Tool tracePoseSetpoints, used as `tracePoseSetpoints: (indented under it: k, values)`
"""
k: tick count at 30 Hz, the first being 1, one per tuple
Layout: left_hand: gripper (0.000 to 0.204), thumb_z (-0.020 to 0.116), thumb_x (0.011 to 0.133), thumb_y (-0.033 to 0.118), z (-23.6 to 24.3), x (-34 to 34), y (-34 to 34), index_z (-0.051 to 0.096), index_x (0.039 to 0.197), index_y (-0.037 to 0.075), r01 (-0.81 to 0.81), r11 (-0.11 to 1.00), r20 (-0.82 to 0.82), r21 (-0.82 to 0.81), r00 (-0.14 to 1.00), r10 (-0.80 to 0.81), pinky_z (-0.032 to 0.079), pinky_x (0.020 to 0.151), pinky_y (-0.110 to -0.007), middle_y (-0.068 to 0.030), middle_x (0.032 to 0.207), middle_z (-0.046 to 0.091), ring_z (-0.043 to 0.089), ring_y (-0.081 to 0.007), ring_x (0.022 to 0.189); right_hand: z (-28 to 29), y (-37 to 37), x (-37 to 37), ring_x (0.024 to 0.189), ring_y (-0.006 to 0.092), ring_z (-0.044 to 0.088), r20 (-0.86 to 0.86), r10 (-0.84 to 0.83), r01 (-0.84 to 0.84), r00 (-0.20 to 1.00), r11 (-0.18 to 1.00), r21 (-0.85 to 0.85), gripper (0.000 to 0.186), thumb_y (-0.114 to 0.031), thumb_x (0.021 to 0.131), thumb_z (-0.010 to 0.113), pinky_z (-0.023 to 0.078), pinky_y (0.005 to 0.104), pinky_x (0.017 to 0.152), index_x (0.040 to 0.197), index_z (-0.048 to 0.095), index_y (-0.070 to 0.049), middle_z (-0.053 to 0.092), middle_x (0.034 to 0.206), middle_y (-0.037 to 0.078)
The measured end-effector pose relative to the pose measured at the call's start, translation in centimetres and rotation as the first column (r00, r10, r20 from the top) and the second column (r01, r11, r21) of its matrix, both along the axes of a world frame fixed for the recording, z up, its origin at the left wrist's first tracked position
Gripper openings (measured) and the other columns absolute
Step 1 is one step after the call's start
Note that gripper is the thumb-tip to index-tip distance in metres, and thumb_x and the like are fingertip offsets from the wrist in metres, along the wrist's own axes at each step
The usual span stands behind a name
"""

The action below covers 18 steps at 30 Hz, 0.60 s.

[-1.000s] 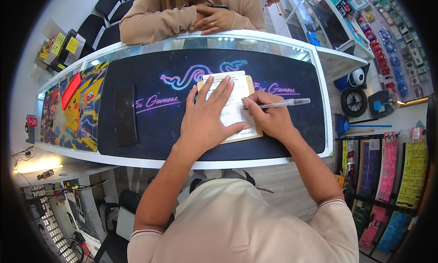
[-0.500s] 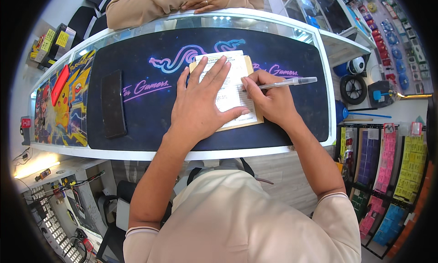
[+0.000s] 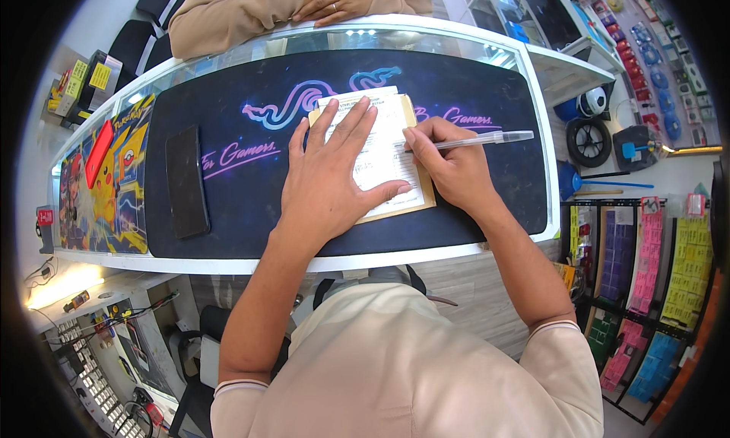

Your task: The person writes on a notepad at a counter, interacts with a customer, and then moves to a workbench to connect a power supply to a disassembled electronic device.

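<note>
A pad of printed paper forms (image 3: 386, 153) with a brown backing lies on a dark desk mat (image 3: 251, 202), some handwriting on its top sheet. Spread flat over the pad's left part is my left hand (image 3: 327, 164), its fingers stretched and its thumb across the lower sheet. My right hand (image 3: 449, 160) pinches a clear pen (image 3: 487, 139) at the pad's right edge. The pen's barrel points out to the right, and its tip is by the paper, partly hidden by my fingers.
A dark flat phone-like slab (image 3: 187, 181) lies on the mat's left part. Farther left, a red phone-shaped object (image 3: 99, 155) rests on a colourful cartoon mat (image 3: 125, 202). Across the glass counter (image 3: 304, 42), another person's folded arms (image 3: 243, 16) lean on the far edge. Racks of coloured cards (image 3: 639, 278) stand at right.
The view has shifted slightly. My left hand stays flat on the pad, and my right hand still holds the pen at nearly the same spot. The other person's hands moved a little.
</note>
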<state>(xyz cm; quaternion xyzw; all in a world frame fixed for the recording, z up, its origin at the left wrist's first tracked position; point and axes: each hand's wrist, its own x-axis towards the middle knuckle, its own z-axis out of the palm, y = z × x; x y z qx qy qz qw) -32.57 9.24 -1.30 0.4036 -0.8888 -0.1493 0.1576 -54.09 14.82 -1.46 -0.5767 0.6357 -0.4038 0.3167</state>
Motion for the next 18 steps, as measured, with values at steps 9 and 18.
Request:
tracePoseSetpoints:
  k: [9,18]
  values:
    - [0.105,0.086,0.079,0.063,0.04,0.06,0.02,0.045,0.165,0.019,0.003,1.0,-0.009,0.012,1.0,-0.003,0.018,0.132,-0.055,-0.003,0.172,0.041,0.029,-0.0315,0.162,0.04,-0.04,0.18,0.069,0.0129,0.062,0.038,-0.024,0.023,0.999,1.0,0.014,0.025,-0.027,0.101,0.075,0.046,0.0298,0.063,0.098,0.078,-0.002,0.074,0.082,0.007]
    - [0.104,0.086,0.079,0.062,-0.16,0.11,-0.01,0.046,0.164,0.018,0.006,1.0,-0.026,0.006,1.0,-0.006,0.018,0.132,-0.055,-0.0034,0.172,0.041,0.029,-0.0317,0.162,-0.07,-0.09,0.17,0.069,0.013,0.061,-0.026,0.01,-0.01,1.0,1.0,-0.028,0.025,-0.025,0.1,0.076,0.047,0.0313,0.063,0.095,0.076,-0.001,0.073,0.081,0.008]
